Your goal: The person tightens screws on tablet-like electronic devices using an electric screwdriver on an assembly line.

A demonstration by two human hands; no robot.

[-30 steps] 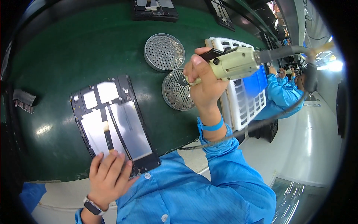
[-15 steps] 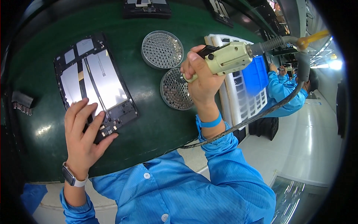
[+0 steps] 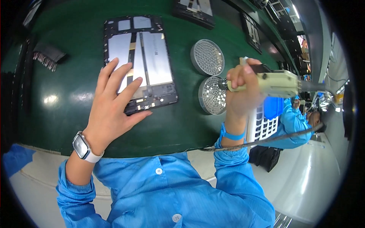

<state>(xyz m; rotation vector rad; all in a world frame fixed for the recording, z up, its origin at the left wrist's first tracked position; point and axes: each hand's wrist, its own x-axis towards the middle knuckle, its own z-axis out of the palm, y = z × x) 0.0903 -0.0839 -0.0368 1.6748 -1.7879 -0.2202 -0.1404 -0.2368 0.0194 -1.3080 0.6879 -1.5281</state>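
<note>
A tablet with its back off (image 3: 161, 57) lies flat on the green work surface, silver battery plates and black ribbon cables exposed. Spread over its lower left part is my left hand (image 3: 114, 91), fingers apart, fingertips touching it. My right hand (image 3: 243, 83), partly blurred, is wrapped round a pale yellow-green electric screwdriver (image 3: 279, 83) held sideways. The screwdriver's tip end points left, over a round metal screw dish with holes (image 3: 213, 97). Whether the tip touches a screw there cannot be made out. A second round dish (image 3: 208, 57) sits just beyond it.
The screwdriver's cable (image 3: 273, 138) sags across my right forearm. A blue bin (image 3: 273, 107) stands on a white slotted tray (image 3: 264, 123) at right, near a co-worker in blue (image 3: 294, 131). More opened tablets (image 3: 195, 12) lie at the back; dark strips (image 3: 49, 55) lie at left.
My view has shifted, so the bench appears displaced. My left hand still rests on the tablet. The screwdriver in my right hand has swung more level, its tip end still by the near dish.
</note>
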